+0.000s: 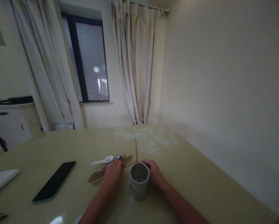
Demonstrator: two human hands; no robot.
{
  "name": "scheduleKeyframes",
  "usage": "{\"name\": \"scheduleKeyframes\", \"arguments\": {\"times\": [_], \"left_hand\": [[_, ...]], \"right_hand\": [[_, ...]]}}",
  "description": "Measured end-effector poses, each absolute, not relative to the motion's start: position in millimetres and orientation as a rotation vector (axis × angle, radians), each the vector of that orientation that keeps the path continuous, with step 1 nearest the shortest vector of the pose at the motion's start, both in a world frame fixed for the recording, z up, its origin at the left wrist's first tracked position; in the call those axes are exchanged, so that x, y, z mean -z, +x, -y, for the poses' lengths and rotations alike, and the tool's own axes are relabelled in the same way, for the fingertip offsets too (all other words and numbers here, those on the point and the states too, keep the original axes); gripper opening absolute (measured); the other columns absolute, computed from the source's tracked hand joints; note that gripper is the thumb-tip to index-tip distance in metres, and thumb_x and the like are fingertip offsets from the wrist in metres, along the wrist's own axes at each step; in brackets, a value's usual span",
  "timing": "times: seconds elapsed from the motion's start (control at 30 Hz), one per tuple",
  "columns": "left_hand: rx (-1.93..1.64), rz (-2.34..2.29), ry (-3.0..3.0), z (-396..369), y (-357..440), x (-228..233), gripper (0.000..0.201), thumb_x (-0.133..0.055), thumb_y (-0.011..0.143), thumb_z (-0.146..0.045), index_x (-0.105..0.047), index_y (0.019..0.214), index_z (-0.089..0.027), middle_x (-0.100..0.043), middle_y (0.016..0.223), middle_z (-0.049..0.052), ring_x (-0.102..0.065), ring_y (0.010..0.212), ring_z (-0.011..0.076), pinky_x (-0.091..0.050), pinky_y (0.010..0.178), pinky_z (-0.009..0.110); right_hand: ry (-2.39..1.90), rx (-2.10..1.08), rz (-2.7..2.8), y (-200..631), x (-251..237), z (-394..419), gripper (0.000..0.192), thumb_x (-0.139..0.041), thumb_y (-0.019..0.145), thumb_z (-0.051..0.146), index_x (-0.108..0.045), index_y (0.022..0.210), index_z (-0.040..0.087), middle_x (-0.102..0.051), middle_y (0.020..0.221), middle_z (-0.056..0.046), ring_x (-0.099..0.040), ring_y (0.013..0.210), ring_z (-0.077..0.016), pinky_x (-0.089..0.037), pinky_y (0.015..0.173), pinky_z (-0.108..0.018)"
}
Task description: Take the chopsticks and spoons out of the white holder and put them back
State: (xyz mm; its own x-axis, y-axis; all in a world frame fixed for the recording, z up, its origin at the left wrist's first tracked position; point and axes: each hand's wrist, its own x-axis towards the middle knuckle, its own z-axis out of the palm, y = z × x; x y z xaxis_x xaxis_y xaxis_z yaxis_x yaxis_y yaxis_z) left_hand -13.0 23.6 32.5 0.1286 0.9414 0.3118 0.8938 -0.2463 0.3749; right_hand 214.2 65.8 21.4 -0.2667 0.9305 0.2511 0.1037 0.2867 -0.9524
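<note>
Grey cup (pixel 139 184) between hands | left (pixel 112 176) on chopsticks (pixel 111 169) | right (pixel 154 172) cupping rim

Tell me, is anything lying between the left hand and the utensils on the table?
Nothing visible does. The left hand already rests on the near end of the chopsticks, with the metal spoons and white spoon just beyond. The grey cup, with one chopstick in it, stands to its right.
</note>
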Motion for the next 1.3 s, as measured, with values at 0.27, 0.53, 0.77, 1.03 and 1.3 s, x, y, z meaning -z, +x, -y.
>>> {"name": "scheduleKeyframes", "arguments": {"times": [0.27,0.53,0.77,1.03,1.3], "left_hand": [[-1.121,-1.375,2.159,-14.5,12.0,-28.7,0.031,-0.044,0.101,-0.029,-0.072,0.114,-0.023,-0.074,0.114,0.012,-0.071,0.107,0.0253,-0.058,0.092,0.038],[-1.213,-1.449,2.281,-21.5,-1.9,-28.0,0.031,-0.048,0.103,-0.030,-0.075,0.117,-0.028,-0.078,0.115,0.008,-0.072,0.110,0.0239,-0.059,0.097,0.038],[-0.861,-1.995,2.286,-31.8,-36.1,-27.1,0.031,-0.046,0.100,-0.021,-0.076,0.108,-0.023,-0.077,0.114,0.010,-0.070,0.111,0.0279,-0.054,0.100,0.042],[-0.586,-2.121,2.224,-31.8,-35.8,-26.7,0.029,-0.047,0.101,-0.024,-0.074,0.108,-0.022,-0.074,0.115,0.010,-0.066,0.112,0.0275,-0.048,0.101,0.040],[-0.594,-2.081,2.246,-32.3,-33.4,-26.2,0.028,-0.047,0.100,-0.023,-0.075,0.101,-0.020,-0.074,0.112,0.011,-0.067,0.111,0.0286,-0.049,0.099,0.040]], "right_hand": [[-0.803,-1.274,1.542,209.5,-29.6,-62.2,0.035,-0.081,0.078,0.053,-0.083,0.087,0.019,-0.081,0.084,-0.007,-0.074,0.080,-0.0260,-0.056,0.084,-0.040],[-0.812,-1.175,1.061,221.1,-37.6,-70.9,0.050,-0.081,0.079,0.068,-0.072,0.093,0.021,-0.082,0.096,-0.008,-0.076,0.077,-0.0204,-0.057,0.070,-0.030],[-0.708,-0.897,0.593,286.1,-62.0,-85.2,0.052,-0.090,0.070,0.062,-0.062,0.091,0.024,-0.081,0.084,0.000,-0.071,0.064,-0.0122,-0.058,0.063,-0.023],[-0.572,-1.159,0.720,266.2,-72.9,-68.2,0.048,-0.100,0.065,0.041,-0.073,0.101,0.025,-0.078,0.086,0.001,-0.069,0.069,-0.0108,-0.062,0.066,-0.019],[-0.670,-1.227,1.033,244.8,-74.6,-50.2,0.042,-0.093,0.074,0.047,-0.081,0.106,0.022,-0.077,0.084,-0.003,-0.064,0.069,-0.0134,-0.057,0.068,-0.025]]}}
